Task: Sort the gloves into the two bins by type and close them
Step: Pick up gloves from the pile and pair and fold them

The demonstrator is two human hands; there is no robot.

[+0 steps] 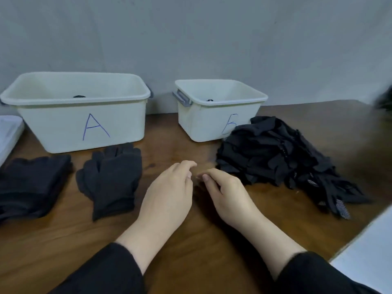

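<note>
Where bare table [174, 148], hands [191, 187]

Dark brown wooden worktop [191, 240], grain visible, running back to grey wall. At rear left: large white plastic bin marked "A" [80, 115], open. Right of it, apart: smaller white plastic bin marked "B" [214, 115], open, grey handle at its left end. In front of bin A: stack of black knit gloves [112, 179]; left of that, folded pile of black fabric gloves [31, 185]. Just beside bin B on right: heap of thin black mesh gloves [282, 162]. Far left edge: white flat lid [8, 134].
</note>
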